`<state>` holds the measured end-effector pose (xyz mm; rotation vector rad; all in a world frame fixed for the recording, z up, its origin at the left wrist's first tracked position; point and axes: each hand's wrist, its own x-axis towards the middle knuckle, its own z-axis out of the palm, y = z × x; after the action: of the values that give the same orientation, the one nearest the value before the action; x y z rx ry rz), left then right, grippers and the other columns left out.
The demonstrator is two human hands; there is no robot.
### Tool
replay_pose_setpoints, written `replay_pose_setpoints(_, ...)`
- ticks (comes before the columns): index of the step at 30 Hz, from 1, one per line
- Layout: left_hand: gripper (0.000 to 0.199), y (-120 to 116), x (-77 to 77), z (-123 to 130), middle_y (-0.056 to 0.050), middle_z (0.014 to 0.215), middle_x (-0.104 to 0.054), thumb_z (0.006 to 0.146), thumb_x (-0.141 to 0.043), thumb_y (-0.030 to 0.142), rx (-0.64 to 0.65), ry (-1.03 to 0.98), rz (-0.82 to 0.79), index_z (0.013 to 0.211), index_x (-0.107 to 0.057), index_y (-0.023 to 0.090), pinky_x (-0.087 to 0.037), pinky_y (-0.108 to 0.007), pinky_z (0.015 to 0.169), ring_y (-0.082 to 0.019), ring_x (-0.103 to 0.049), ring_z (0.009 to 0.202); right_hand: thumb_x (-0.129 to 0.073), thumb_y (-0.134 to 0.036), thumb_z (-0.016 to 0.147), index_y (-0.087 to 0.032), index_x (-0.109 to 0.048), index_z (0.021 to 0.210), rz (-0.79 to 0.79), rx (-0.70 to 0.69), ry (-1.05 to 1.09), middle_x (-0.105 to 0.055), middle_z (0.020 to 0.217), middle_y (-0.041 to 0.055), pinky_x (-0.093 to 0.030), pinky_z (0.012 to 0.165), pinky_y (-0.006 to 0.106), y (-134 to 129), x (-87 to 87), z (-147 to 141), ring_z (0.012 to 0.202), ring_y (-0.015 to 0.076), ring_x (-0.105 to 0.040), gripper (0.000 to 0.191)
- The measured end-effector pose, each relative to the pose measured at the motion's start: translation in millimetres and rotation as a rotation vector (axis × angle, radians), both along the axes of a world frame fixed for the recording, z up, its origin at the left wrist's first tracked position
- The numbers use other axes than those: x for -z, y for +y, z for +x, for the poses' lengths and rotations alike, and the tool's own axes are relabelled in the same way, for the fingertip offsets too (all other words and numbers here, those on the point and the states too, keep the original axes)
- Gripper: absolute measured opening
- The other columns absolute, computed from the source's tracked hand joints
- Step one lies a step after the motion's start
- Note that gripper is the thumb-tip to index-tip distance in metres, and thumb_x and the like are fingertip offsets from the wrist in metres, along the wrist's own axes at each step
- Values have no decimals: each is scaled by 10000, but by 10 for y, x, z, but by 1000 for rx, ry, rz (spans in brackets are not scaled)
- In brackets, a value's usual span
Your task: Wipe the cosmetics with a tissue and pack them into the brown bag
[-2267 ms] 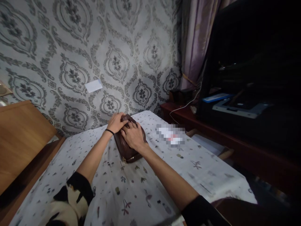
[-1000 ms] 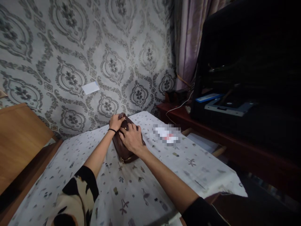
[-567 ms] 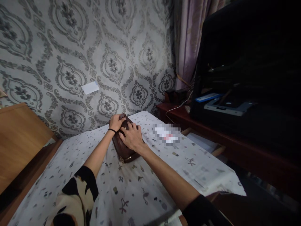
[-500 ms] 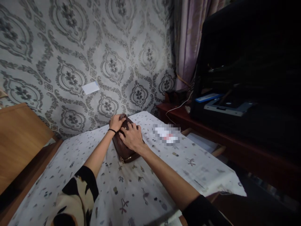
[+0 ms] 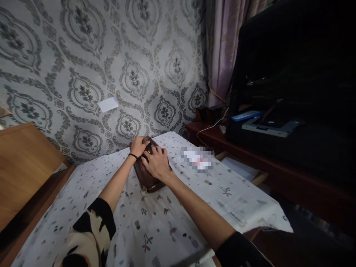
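Observation:
A dark brown zipped bag (image 5: pixel 148 181) lies on the white patterned cloth (image 5: pixel 155 226) over the table, its zipper and gold-coloured pull at the near end. My left hand (image 5: pixel 138 145), with a black band at the wrist, grips the bag's far left part, fingers curled over the top. Across the upper right side of the bag rests my right hand (image 5: pixel 157 163), its fingers spread and bent over the surface. The fingertips of both hands are close together near the top of the bag.
A pixelated white item (image 5: pixel 197 158) lies on the cloth right of the bag. Wooden furniture (image 5: pixel 30 163) stands at the left. On the right are a dark red desk (image 5: pixel 292 174), a large black screen (image 5: pixel 292 66) and a white cable (image 5: pixel 211 127). Patterned wallpaper covers the wall behind.
The view has shifted very slightly. Both hands stay on the bag in nearly the same pose.

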<state>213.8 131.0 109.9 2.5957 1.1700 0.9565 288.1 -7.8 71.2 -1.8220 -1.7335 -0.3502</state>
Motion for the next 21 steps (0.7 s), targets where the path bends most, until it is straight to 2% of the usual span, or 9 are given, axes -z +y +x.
replay_pose_setpoints(4, 159, -18, -5, -10, 2, 617, -581, 803, -597, 291, 37, -6, 9, 739, -688, 177, -350, -261, 591, -148, -478, 605, -390, -451, 986, -296, -634, 1260, -7, 5, 5, -505, 1415, 146, -297, 1000, 499, 2, 0, -3, 1230, 315, -417, 399)
replay_pose_setpoints(10, 119, -29, -22, -40, -22, 706, -628, 770, -620, 258, 126, -22, 23, 688, -662, 182, -409, -283, 715, -171, -527, 719, -397, -445, 987, -299, -634, 1260, -3, 9, 13, -505, 1417, 148, -296, 999, 498, -3, 3, -9, 1234, 316, -418, 390)
replay_pose_setpoints(21, 206, 34, 5, -128, 12, 665, -607, 729, -631, 371, 261, -118, -122, 677, -613, 172, -438, -260, 662, -151, -540, 679, -398, -451, 991, -291, -622, 1259, 16, 11, 13, -522, 1398, 148, -303, 1016, 508, -25, 0, -16, 1253, 311, -424, 384)
